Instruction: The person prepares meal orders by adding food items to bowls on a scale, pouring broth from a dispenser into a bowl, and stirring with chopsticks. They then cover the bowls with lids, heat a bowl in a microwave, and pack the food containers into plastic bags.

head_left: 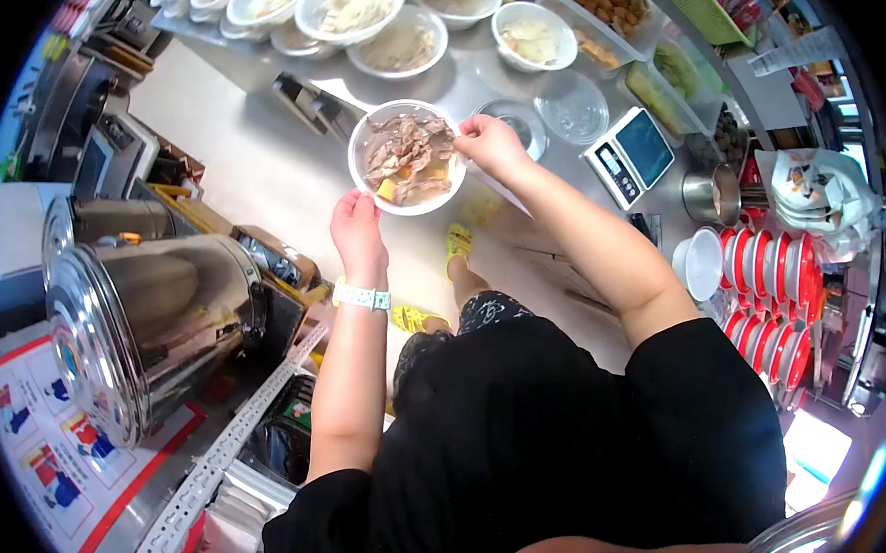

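Between my two hands a white plastic bowl (360,161) is held up by its rim over the floor, just off the counter. Inside it lie sliced brown meat (408,143) and a few yellow pieces in broth. My left hand (357,226) pinches the near left rim, with a pale watch strap on that wrist. At the right rim, my right hand (491,144) grips with thumb and fingers. Close to the right hand, a clear round lid (571,107) and another clear round container (515,124) rest on the steel counter. A digital scale (629,157) stands further right.
Several filled bowls (351,13) line the counter's far side, beside a tub of brown fried chunks (604,3) and a tub of greens (675,74). At right are stacked red-and-white bowls (768,269) and a steel pot (711,194). Large steel pots (170,321) stand at left.
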Demonstrator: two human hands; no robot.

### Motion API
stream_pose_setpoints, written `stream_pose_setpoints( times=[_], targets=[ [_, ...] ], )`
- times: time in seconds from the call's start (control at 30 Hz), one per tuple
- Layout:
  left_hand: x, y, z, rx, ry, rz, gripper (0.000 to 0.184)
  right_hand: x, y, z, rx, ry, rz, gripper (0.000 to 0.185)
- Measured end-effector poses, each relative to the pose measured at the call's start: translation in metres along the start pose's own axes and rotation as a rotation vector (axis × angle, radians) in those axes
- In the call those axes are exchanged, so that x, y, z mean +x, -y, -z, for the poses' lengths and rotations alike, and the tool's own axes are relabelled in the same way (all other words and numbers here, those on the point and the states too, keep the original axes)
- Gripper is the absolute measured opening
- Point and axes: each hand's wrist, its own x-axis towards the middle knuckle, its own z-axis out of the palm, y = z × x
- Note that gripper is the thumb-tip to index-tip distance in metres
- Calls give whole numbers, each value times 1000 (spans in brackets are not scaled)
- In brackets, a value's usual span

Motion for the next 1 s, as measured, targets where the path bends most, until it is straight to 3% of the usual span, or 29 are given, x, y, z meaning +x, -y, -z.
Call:
stream_pose_setpoints(
  times=[0.23, 0.57, 0.77, 1.0],
  targets=[
    [28, 21, -69, 43, 16, 35, 12, 51, -13, 51, 23, -5, -74, 23],
    [41, 43, -82, 31, -2, 114, 12, 89, -32, 71, 130, 142, -156, 21],
    [28, 44, -94, 83, -6, 182, 14, 78, -51, 90, 242, 238, -227, 16],
    [23, 54, -117, 183, 89, 208, 22, 48, -66, 129, 333, 131, -346, 17]
  ],
)
